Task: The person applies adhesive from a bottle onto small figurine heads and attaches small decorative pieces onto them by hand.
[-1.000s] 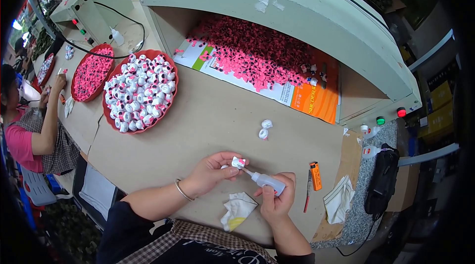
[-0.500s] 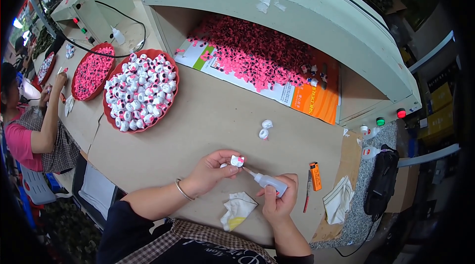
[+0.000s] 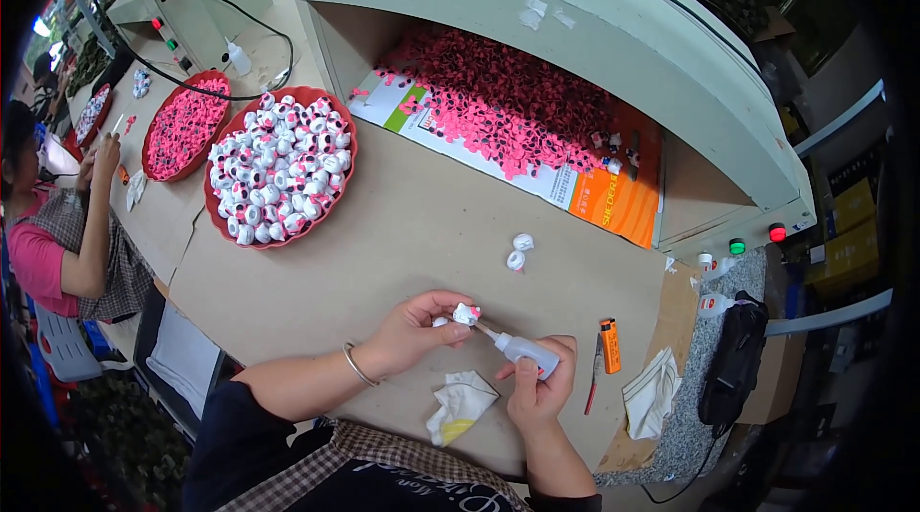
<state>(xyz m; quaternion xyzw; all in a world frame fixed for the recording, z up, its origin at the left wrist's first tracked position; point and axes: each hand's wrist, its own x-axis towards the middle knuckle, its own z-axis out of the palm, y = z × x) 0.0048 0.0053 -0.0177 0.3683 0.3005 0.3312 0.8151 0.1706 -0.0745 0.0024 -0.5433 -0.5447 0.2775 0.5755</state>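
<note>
left hand (image 3: 419, 332) has a small white-and-pink figurine head (image 3: 466, 314) pinched above the brown table (image 3: 412, 224); right hand (image 3: 541, 387)'s curled round a translucent plastic squeeze bottle (image 3: 525, 354), nozzle (image 3: 490, 333) right by it; looks like this one's mid-way, two round white pieces (image 3: 522, 243) sit loose, scalloped red tray (image 3: 353, 150)'s heaped.

- The bare left forearm (image 3: 297, 385) slants in from the lower left, rising rightward to a nearly straight left wrist (image 3: 379, 356).
- The left hand (image 3: 407, 332) pinches, its forefinger (image 3: 439, 299) above and its thumb (image 3: 447, 333) below.
- The bare right forearm (image 3: 558, 459) comes up from the lower edge, angled slightly leftward.
- The right hand (image 3: 544, 395) is curled in a firm grip, its thumb (image 3: 525, 380) pointing up.
- Both hands are near each other but apart, the left higher in view.
</note>
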